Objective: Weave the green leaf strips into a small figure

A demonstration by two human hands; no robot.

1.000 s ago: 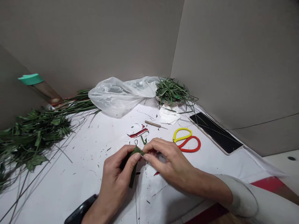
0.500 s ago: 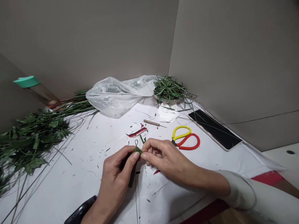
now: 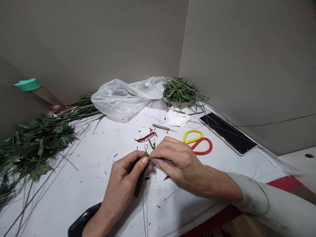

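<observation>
Between thumb and fingers my left hand [image 3: 128, 174] pinches a dark green leaf strip [image 3: 140, 182], folded at the top, with its lower end hanging down. A thin wire loop sticks up above the fold, and thin strands run down below the hand. My right hand [image 3: 175, 158] is closed, its thumb and fingertips pressed together at the right edge of the fold; its fingers hide what exactly they pinch. Just beyond it lie scissors [image 3: 201, 152] with one yellow and one red handle, their blades hidden by the hand.
Ahead lie a wooden-handled awl [image 3: 160, 127], a red-and-white scrap [image 3: 145, 135] and leaf bits. A phone [image 3: 228, 133] rests at the right. Farther back are a plastic bag [image 3: 120, 102] and a heap of cut leaves [image 3: 180, 90]. Leafy stems [image 3: 41, 141] and a bottle [image 3: 43, 95] stand left.
My right hand has turned over, knuckles more upward, and its fingertips have shifted slightly along the fold. My left hand keeps its pinch on the leaf strip. The view has shifted a little.
</observation>
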